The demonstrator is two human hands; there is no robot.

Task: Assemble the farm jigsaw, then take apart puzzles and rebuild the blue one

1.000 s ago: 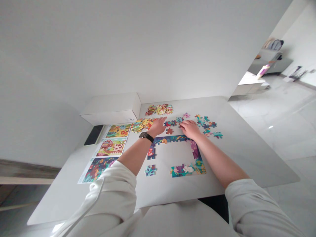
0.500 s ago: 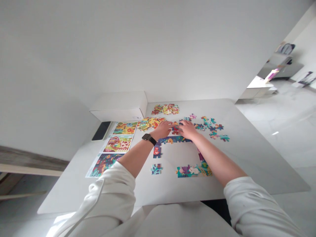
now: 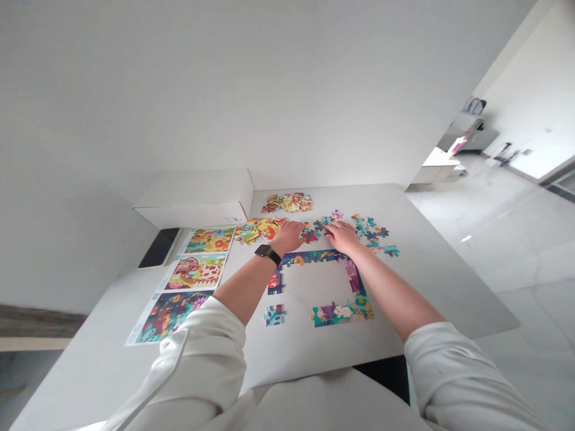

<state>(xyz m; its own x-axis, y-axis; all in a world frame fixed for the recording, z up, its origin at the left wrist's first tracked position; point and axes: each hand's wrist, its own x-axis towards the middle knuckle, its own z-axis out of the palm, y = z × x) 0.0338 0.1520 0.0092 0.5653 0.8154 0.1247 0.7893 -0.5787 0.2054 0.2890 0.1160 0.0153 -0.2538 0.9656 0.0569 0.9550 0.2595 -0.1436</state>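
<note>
My left hand (image 3: 291, 236), with a dark watch on the wrist, lies palm down between a yellow puzzle pile (image 3: 258, 230) and some red-and-blue puzzle pieces (image 3: 309, 233). Its fingers are stretched out and nothing shows in them. My right hand (image 3: 344, 237) is bent over the dark loose pieces, fingertips pinched on a dark puzzle piece (image 3: 329, 232) that they partly cover. Nearer me is a partly joined puzzle frame (image 3: 323, 256), with a dark blue top edge and a purple right side. A strip with a white rabbit (image 3: 342, 311) forms its lower right corner.
Small joined teal pieces (image 3: 275, 315) lie at lower left. Loose pieces (image 3: 371, 227) are scattered at right, and another pile (image 3: 290, 202) is at the back. A picture sheet (image 3: 197, 271), a phone (image 3: 159, 247) and a white box (image 3: 193, 197) stand along the left.
The view has turned, so the table sits further left in the picture. My hands have moved slightly apart, showing more of the red-and-blue pieces between them.
</note>
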